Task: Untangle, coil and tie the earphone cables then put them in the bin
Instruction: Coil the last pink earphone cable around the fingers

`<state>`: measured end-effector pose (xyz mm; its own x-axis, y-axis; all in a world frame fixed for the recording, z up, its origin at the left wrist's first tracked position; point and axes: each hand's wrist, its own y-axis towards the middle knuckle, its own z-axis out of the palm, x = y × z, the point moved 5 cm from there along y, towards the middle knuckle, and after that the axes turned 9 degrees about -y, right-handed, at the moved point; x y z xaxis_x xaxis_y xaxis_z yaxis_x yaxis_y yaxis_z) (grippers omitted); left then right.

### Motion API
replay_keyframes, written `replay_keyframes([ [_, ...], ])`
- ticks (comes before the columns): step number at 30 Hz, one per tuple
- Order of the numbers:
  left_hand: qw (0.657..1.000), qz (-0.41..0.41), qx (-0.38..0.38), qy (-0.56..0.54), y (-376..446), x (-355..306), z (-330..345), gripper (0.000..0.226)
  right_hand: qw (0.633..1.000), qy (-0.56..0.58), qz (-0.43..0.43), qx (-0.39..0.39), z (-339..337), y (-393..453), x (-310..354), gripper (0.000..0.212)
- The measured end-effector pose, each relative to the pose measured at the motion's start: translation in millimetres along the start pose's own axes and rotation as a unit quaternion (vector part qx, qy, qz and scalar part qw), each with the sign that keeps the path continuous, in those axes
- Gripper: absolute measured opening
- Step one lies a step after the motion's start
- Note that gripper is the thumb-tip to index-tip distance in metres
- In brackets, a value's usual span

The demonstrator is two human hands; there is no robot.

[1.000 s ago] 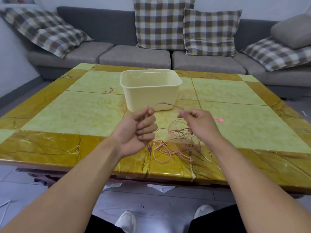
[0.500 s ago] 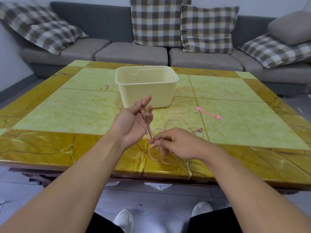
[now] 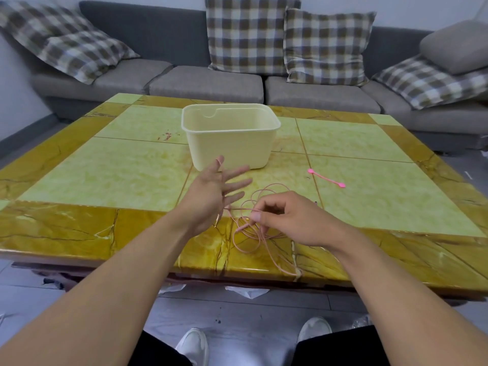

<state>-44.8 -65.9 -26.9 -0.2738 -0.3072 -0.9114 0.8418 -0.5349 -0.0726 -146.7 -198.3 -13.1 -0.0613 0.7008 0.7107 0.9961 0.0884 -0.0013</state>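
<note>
A thin pink earphone cable (image 3: 253,233) lies in loose loops on the near edge of the table, one strand trailing toward the front rim. My left hand (image 3: 211,194) is raised above it with straight, spread fingers; the cable runs round its index finger and down across the palm. My right hand (image 3: 287,217) hovers over the loops and pinches a strand between thumb and forefinger. A cream plastic bin (image 3: 232,143) stands upright just beyond both hands, nothing visible inside. A pink cable tie (image 3: 326,178) lies flat to the right of the bin.
The green and yellow marble table (image 3: 118,180) carries only these items. A grey sofa (image 3: 211,83) with checked cushions runs behind it. Below the table edge I see my white shoes (image 3: 194,344) on the grey floor.
My left hand has opened its fingers wide and turned its palm rightward. My right hand has shifted slightly right and up, still pinching the cable, whose loops have spread out.
</note>
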Motion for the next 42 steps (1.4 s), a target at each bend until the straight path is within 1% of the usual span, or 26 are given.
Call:
replay_keyframes([
  [1, 0.997, -0.014, 0.021, 0.073, -2, 5, 3, 0.069, 1.0, 0.009, -0.004, -0.014, -2, 0, 1, 0.019],
  [3, 0.971, -0.04, 0.06, 0.227, -6, 16, 7, 0.07, 0.999, 0.024, -0.002, -0.036, -6, 0, 0, 0.02],
  [5, 0.929, -0.037, 0.089, 0.357, -8, 18, 10, 0.054, 0.998, 0.019, 0.004, -0.062, -9, 1, -5, 0.021],
  [6, 0.914, -0.032, 0.106, 0.389, -8, 17, 13, 0.044, 0.997, 0.012, 0.013, -0.081, -11, 2, -8, 0.021],
  [7, 0.909, -0.029, 0.128, 0.395, -9, 15, 15, 0.039, 0.994, 0.004, 0.023, -0.105, -14, 2, -11, 0.02],
  [8, 0.916, -0.037, 0.149, 0.371, -11, 14, 18, 0.041, 0.991, -0.004, 0.032, -0.131, -17, 2, -14, 0.018],
  [10, 0.944, -0.07, 0.176, 0.272, -13, 12, 24, 0.049, 0.984, -0.006, 0.044, -0.171, -20, 4, -17, 0.017],
  [13, 0.965, -0.076, 0.184, 0.169, -13, 11, 29, 0.046, 0.982, 0.011, 0.037, -0.187, -19, 9, -20, 0.021],
  [16, 0.977, -0.083, 0.192, 0.044, -13, 10, 32, 0.041, 0.983, 0.034, 0.029, -0.178, -15, 14, -24, 0.022],
  [18, 0.976, -0.084, 0.194, -0.044, -15, 5, 34, 0.039, 0.985, 0.027, 0.029, -0.166, -12, 15, -26, 0.021],
  [20, 0.976, -0.08, 0.185, -0.083, -17, 0, 34, 0.042, 0.984, 0.02, 0.03, -0.172, -12, 16, -27, 0.022],
  [22, 0.976, -0.088, 0.184, -0.077, -19, -1, 35, 0.043, 0.972, 0.032, 0.052, -0.227, -21, 15, -31, 0.023],
  [24, 0.974, -0.117, 0.19, -0.029, -22, 2, 33, 0.043, 0.948, 0.059, 0.082, -0.302, -34, 12, -37, 0.023],
  [25, 0.971, -0.135, 0.199, 0.003, -25, 4, 34, 0.043, 0.939, 0.071, 0.09, -0.326, -37, 10, -39, 0.022],
  [28, 0.952, -0.192, 0.226, 0.074, -33, 13, 38, 0.044, 0.926, 0.088, 0.104, -0.353, -39, 5, -43, 0.022],
  [30, 0.944, -0.219, 0.229, 0.088, -36, 14, 39, 0.045, 0.912, 0.099, 0.123, -0.378, -41, 4, -46, 0.021],
  [32, 0.944, -0.222, 0.23, 0.081, -37, 13, 40, 0.048, 0.901, 0.103, 0.146, -0.396, -42, 4, -50, 0.022],
  [34, 0.952, -0.202, 0.226, 0.051, -38, 9, 44, 0.049, 0.908, 0.093, 0.161, -0.376, -41, 6, -54, 0.022],
  [35, 0.958, -0.185, 0.217, 0.024, -38, 6, 47, 0.048, 0.921, 0.079, 0.163, -0.346, -38, 7, -57, 0.022],
  [37, 0.974, -0.141, 0.174, -0.044, -35, -2, 48, 0.047, 0.953, 0.039, 0.165, -0.25, -26, 10, -60, 0.02],
  [39, 0.983, -0.085, 0.128, -0.1, -28, -12, 43, 0.043, 0.977, 0.001, 0.154, -0.15, -12, 12, -57, 0.018],
  [40, 0.982, -0.064, 0.115, -0.132, -25, -16, 40, 0.041, 0.983, -0.014, 0.145, -0.113, -5, 12, -54, 0.018],
  [42, 0.972, -0.046, 0.093, -0.21, -20, -21, 33, 0.037, 0.988, -0.053, 0.125, -0.067, 4, 14, -44, 0.019],
])
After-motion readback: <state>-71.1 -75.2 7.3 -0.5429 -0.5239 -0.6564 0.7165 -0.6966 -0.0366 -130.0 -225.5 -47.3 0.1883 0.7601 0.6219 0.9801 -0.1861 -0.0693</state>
